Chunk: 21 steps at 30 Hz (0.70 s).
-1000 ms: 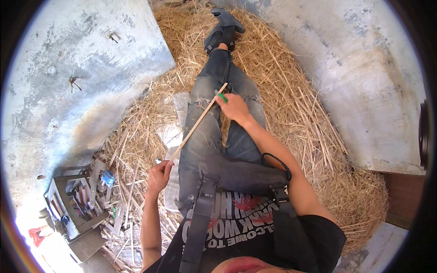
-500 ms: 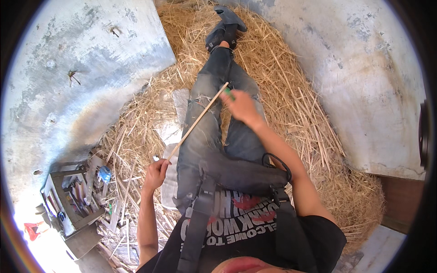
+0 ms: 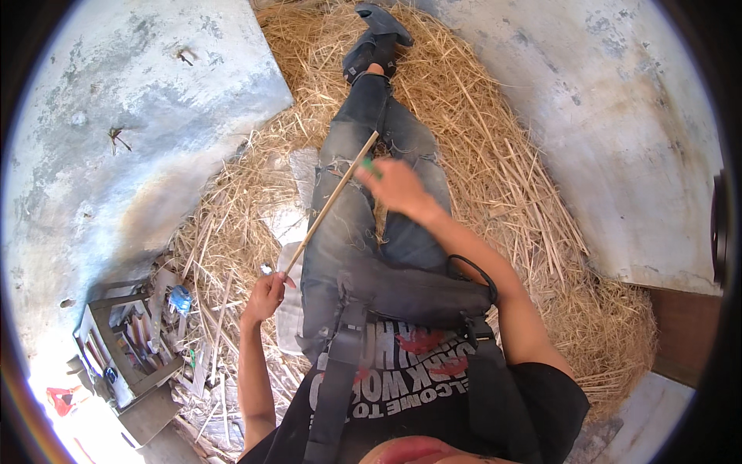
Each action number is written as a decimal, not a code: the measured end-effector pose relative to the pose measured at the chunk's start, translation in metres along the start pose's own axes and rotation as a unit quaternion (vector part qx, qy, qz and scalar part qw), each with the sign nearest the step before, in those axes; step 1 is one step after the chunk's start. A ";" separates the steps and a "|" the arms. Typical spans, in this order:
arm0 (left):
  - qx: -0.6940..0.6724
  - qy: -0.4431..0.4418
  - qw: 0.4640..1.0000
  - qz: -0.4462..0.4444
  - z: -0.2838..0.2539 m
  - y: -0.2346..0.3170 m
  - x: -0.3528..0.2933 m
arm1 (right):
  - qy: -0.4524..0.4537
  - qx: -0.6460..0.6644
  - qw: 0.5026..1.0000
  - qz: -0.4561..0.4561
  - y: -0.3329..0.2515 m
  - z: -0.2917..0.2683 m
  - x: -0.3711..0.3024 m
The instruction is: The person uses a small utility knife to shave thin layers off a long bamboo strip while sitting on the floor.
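A thin pale wooden stick slants across my outstretched legs, its far tip near the knees. Its near end is pinched in my left hand, beside my left thigh. Over the knees, close to the stick's far part, my right hand is closed on a small green object. Motion blurs that hand, and most of the object is covered, so its kind does not show. Whether it touches the stick, I cannot tell. Ripped dark jeans lie under the stick.
Loose straw surrounds my legs. Weathered walls rise on the left and right. At lower left stands a wooden box with various items inside, a blue crumpled thing beside it. Black straps cross my shirt.
My right hand with the green object has moved left and slightly nearer, toward the stick. The left hand keeps its grip on the stick's near end. The view has shifted slightly.
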<state>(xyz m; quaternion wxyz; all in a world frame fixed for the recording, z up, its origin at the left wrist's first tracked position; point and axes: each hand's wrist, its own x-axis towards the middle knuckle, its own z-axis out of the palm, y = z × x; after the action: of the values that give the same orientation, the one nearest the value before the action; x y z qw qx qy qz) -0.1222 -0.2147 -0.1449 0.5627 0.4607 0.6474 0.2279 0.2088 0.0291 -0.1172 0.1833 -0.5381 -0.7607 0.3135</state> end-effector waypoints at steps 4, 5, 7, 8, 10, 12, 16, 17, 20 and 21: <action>-0.005 -0.005 1.000 -0.001 -0.005 0.002 0.002 | -0.126 -0.064 0.990 -0.014 -0.020 0.015 -0.011; 0.019 0.003 1.000 0.002 -0.008 0.004 0.000 | -0.100 -0.072 0.992 -0.012 -0.007 0.021 -0.004; 0.064 0.020 0.998 0.007 -0.011 0.011 -0.008 | -0.004 -0.037 0.997 0.063 0.026 -0.003 0.030; 0.069 0.024 0.997 0.002 -0.010 0.011 -0.011 | 0.013 -0.011 0.993 0.114 0.043 -0.024 0.043; 0.076 0.040 0.996 -0.010 -0.011 0.008 -0.016 | -0.009 -0.004 0.994 0.105 0.034 -0.026 0.039; 0.089 0.039 0.995 0.034 -0.009 0.011 -0.011 | -0.016 -0.006 0.999 0.031 0.012 -0.012 0.016; 0.093 0.048 0.994 0.041 -0.007 0.011 -0.010 | -0.168 -0.067 0.983 -0.012 -0.031 0.027 -0.021; 0.094 0.054 0.994 0.033 -0.009 0.009 -0.013 | -0.159 -0.062 0.985 0.008 -0.032 0.024 -0.015; 0.102 0.037 0.994 0.019 -0.018 0.013 -0.018 | 0.021 -0.007 0.990 0.141 0.039 -0.018 0.026; 0.107 0.042 0.993 0.024 -0.018 0.011 -0.019 | 0.080 -0.013 0.982 0.173 0.069 -0.026 0.035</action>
<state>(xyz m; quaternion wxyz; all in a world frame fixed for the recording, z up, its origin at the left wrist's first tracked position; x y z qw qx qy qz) -0.1366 -0.2216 -0.1214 0.4770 0.5237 0.6799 0.1895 0.2610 0.0850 -0.1464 0.1796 -0.6869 -0.6433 0.2865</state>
